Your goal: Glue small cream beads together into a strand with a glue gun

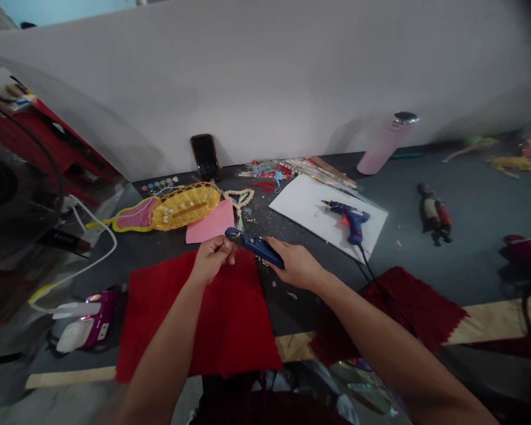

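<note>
My right hand (300, 263) is wrapped round a dark blue plier-like hand tool (265, 251), whose exact kind I cannot make out. The tool's front end points left, with a small bit of metal showing there. Close to that end, my left hand (213, 257) is closed in a pinch; whatever it holds is too small to tell. Both hands are above the upper edge of a red felt sheet (194, 319). Just behind them lie a pink sheet (212, 223) and a string of beads with a tassel (240, 202).
Behind are a yellow woven basket (186, 205), an upright phone (206, 157) and a pile of sticks (323, 171). A blue glue gun (351, 219) rests on white paper (292, 198), its cord trailing toward my right forearm. A pink bottle (387, 143) stands against the partition. A purple power strip (100, 316) is left.
</note>
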`<state>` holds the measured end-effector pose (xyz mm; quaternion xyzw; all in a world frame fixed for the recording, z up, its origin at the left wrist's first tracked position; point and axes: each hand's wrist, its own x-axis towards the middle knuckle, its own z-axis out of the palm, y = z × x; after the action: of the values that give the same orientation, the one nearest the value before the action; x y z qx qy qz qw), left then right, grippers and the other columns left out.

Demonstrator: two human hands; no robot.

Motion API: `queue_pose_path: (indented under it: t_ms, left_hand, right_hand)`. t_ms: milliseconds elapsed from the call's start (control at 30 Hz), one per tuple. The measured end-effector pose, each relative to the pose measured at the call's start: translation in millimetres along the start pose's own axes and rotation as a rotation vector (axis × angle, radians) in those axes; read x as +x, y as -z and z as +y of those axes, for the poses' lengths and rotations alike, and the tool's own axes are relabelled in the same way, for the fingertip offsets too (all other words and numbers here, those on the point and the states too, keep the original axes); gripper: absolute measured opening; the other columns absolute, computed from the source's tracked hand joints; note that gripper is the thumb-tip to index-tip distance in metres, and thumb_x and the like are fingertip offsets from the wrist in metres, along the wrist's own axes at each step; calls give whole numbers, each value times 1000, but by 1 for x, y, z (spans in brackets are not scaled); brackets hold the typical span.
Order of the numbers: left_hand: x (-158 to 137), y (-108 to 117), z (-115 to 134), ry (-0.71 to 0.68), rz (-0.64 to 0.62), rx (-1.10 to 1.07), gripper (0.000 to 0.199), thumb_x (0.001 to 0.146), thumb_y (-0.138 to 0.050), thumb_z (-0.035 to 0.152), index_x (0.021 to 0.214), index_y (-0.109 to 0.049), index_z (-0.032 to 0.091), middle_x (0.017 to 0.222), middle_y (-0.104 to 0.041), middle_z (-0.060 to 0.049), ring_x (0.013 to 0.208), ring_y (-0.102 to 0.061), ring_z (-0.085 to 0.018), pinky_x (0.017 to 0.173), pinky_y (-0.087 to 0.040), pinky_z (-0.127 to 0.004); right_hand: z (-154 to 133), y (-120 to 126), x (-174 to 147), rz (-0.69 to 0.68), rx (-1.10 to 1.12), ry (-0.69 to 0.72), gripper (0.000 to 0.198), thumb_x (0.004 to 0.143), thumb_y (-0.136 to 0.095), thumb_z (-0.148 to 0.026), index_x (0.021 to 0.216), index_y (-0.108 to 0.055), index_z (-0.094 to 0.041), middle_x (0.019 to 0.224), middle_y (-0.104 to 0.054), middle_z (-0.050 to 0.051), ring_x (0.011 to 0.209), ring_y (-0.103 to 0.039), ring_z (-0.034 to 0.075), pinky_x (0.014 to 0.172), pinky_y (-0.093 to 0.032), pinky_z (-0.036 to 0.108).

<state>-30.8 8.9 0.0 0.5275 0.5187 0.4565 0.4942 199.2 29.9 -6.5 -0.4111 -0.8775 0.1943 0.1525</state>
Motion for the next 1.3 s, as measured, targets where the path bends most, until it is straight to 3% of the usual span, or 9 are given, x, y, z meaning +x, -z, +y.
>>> queue_pose_path:
  t_ms: [233,333,433,567,700,1000,1133,1300]
  left_hand:
    - [-2,2,5,144,-82,-159,31,75,-59,45,66,-54,16,43,-51,1,34,-27,-5,38,-16,-21]
    - [-1,1,3,132,-61,-154,31,77,-57,46,68,-54,16,45,-51,2,34,-27,-5,38,-17,-21]
    - [1,-3,-1,29,8,-47,29,81,-52,43,70,-54,17,48,-53,2,38,-34,-6,41,-24,-20]
    - [1,-10,-1,-139,177,210,21,81,-54,36,79,-59,16,64,-62,0,60,-54,-11,61,-40,-22]
    - [-2,-12,2,-163,294,392,18,79,-55,33,82,-61,15,74,-66,-2,68,-58,-14,66,-42,-24]
    - [-1,-1,-1,-78,92,95,16,77,-58,31,74,-56,15,61,-65,-1,49,-46,-9,49,-33,-20]
    - [-2,0,-5,-44,34,-9,19,77,-58,32,70,-54,15,59,-65,-1,42,-35,-6,44,-27,-19]
    - [0,0,-7,-15,16,-60,21,78,-59,33,69,-51,15,55,-62,0,41,-34,-5,42,-24,-19]
  right_hand:
    - [-1,-1,-1,-4,-35,5,52,84,-47,-31,133,-36,-19,122,-57,10,103,-59,23,88,-45,32]
    - [-5,0,-2,-11,-59,-38,49,84,-46,-32,131,-37,-20,116,-61,9,99,-61,24,84,-46,31]
    - [-10,1,-2,-9,-72,-85,46,85,-45,-32,129,-40,-19,110,-65,9,96,-63,24,81,-46,31]
    - [-14,0,-1,4,-64,-123,43,86,-45,-33,126,-41,-20,112,-64,8,91,-64,23,77,-46,30]
    - [-11,-3,1,25,-14,-99,44,86,-46,-34,127,-39,-19,115,-61,8,93,-63,22,79,-46,29]
    - [1,-1,0,1,59,18,52,83,-49,-33,131,-36,-18,124,-55,10,104,-58,22,88,-44,31]
    - [4,1,1,-11,67,48,53,82,-49,-32,132,-35,-18,125,-54,10,107,-57,23,89,-43,32]
    - [4,2,2,-14,29,22,54,81,-50,-30,132,-37,-18,122,-57,11,104,-59,24,88,-44,32]
